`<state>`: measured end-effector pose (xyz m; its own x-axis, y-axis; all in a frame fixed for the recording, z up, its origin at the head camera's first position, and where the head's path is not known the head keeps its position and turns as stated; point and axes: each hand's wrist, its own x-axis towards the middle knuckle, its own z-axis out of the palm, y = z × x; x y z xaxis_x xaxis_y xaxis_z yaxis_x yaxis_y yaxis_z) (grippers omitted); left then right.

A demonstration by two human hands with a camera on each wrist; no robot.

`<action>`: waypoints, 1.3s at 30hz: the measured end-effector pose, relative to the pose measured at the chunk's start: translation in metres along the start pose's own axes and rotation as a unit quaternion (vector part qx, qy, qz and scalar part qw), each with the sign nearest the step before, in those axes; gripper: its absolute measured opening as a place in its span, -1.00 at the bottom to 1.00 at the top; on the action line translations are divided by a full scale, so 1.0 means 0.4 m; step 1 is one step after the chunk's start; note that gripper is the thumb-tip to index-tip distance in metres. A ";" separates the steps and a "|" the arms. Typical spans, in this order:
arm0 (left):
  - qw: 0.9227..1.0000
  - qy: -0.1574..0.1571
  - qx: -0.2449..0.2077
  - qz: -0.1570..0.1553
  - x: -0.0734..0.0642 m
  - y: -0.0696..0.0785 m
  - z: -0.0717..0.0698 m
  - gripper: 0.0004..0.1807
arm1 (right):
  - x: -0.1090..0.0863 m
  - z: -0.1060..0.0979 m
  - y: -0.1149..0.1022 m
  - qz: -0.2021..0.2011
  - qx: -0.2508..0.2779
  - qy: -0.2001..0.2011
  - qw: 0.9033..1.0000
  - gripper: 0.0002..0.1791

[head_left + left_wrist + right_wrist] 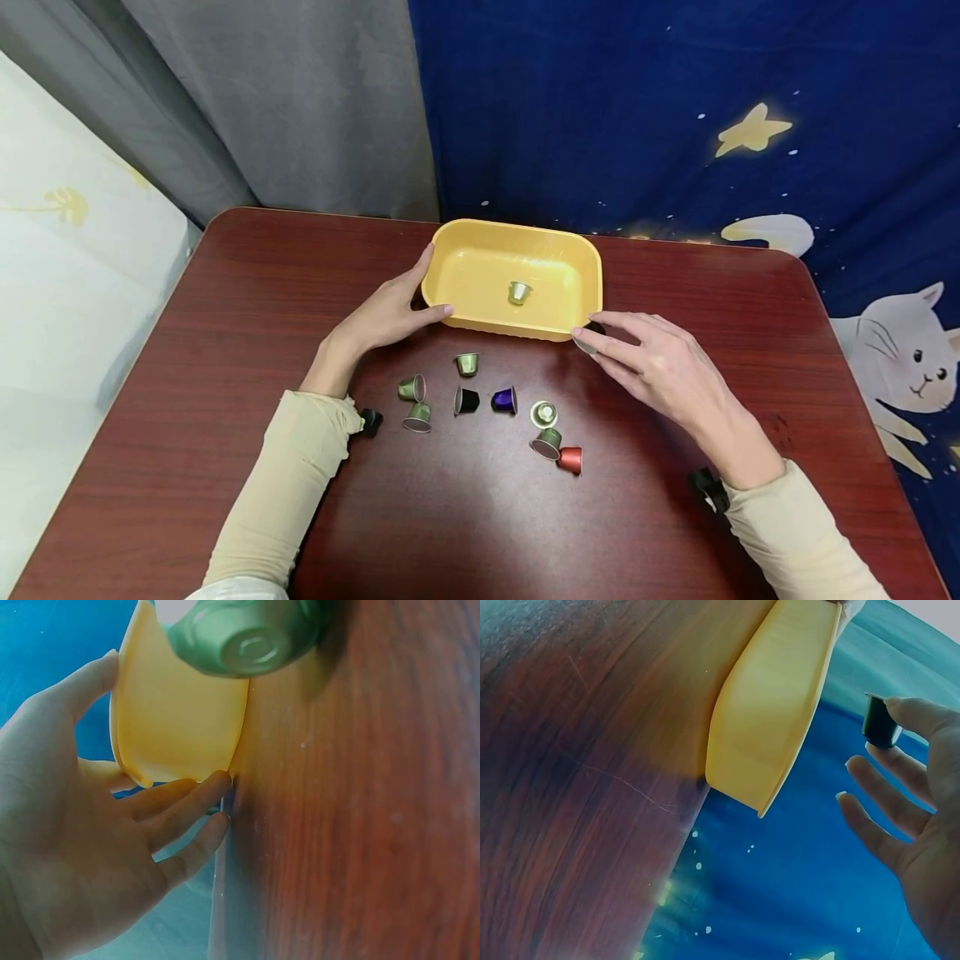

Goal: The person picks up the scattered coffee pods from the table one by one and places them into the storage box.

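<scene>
A yellow plastic tub [517, 327] stands at the far side of the table with a pale gold coffee capsule [519, 292] lying inside. My left hand [386, 308] holds the tub's left end, thumb on the near rim and fingers along the end wall. Between thumb and index finger, my right hand [660, 362] pinches a black coffee capsule [881, 724] by the tub's near right corner. In front of the tub lie several green capsules [467, 364], another black capsule [467, 401], a purple capsule [505, 400], a light-coloured capsule [544, 414] and a red capsule [571, 460].
The dark red wooden table [450, 533] has its far edge just behind the tub. Behind it hang a grey curtain [300, 108] and a blue curtain [600, 108] with stars and a cat. A white patterned cloth [75, 308] hangs at the left.
</scene>
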<state>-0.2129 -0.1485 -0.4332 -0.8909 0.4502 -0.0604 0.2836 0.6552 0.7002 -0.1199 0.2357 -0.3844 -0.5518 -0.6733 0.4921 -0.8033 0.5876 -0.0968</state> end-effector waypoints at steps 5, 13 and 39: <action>1.000 0.000 0.002 0.000 0.000 0.000 0.000 0.12 | 0.009 0.006 0.005 0.003 0.004 0.003 1.000 -0.64; 1.000 0.002 0.003 0.002 0.001 -0.003 0.003 0.11 | 0.029 0.022 0.027 0.011 0.001 0.002 1.000 -0.55; 1.000 -0.001 -0.002 -0.001 0.003 0.001 -0.001 0.09 | 0.068 0.067 0.094 -0.004 0.007 -0.003 1.000 -0.49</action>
<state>-0.2140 -0.1481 -0.4329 -0.8905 0.4505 -0.0633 0.2808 0.6539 0.7025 -0.1710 0.2272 -0.3978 -0.5465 -0.6810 0.4874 -0.8110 0.5754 -0.1054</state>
